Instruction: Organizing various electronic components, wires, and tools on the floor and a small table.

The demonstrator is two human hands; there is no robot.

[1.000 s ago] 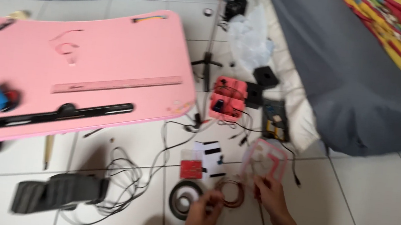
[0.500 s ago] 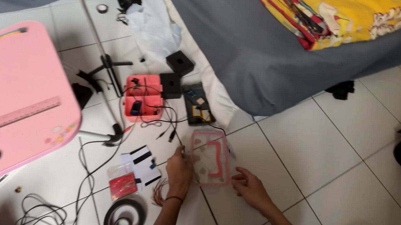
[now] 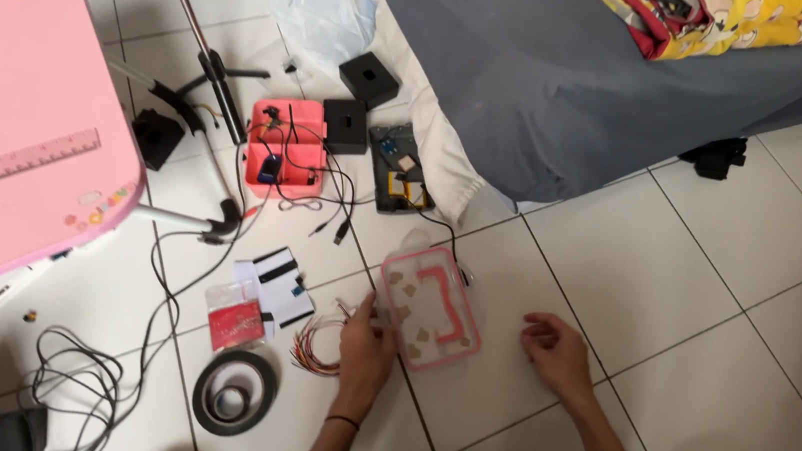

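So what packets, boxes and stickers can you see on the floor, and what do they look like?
Clear plastic box with pink rim and handle: on the tiles, left hand touching its edge, right hand apart on the floor.
Small clear bag holding a red card: left of the coloured wire bundle.
White cards with black stripes: just above that bag.
Open pink tray of wires: near the bed.

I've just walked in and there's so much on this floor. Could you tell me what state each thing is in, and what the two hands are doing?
Clear box with pink handle: lid on, flat on the tiles.
Left hand: touching the box's left edge.
Right hand: open, resting on the tile, apart from the box.
Coloured wires: loosely bundled beside the left hand.
Tape roll: lying flat.
Pink tray: open, with cables inside.
Pink table: ruler lying on it.
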